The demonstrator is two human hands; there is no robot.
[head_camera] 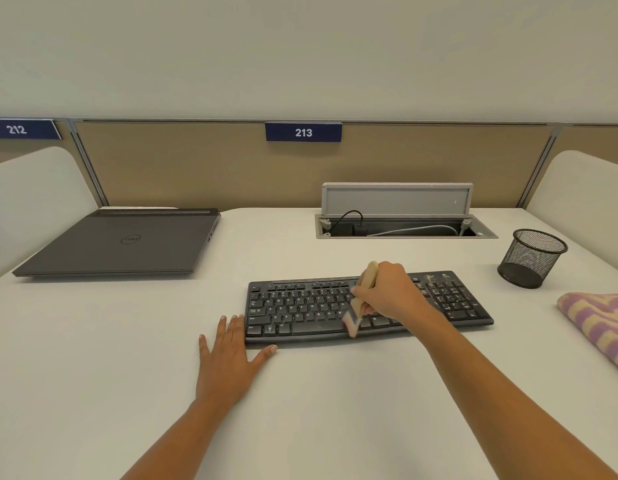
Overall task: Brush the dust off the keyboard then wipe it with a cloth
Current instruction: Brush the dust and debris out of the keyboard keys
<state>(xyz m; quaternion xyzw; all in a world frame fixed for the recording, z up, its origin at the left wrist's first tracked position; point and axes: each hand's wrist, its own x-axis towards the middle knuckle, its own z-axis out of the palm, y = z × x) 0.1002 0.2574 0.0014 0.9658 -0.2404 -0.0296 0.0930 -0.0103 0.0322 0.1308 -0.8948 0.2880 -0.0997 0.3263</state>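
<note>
Right hand point(387, 294) clamped round pale wooden-handled brush point(353, 318), bristles on front-middle keys of flat black plastic keyboard point(300, 308); long axis runs left-right. Left hand point(231, 351) flat, fingers straight, at keyboard's front-left corner.

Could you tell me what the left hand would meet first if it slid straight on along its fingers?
Most likely the left end of the keyboard: the left hand lies flat with its fingertips beside that edge. It might graze past onto bare desk; depth is unclear.
</note>
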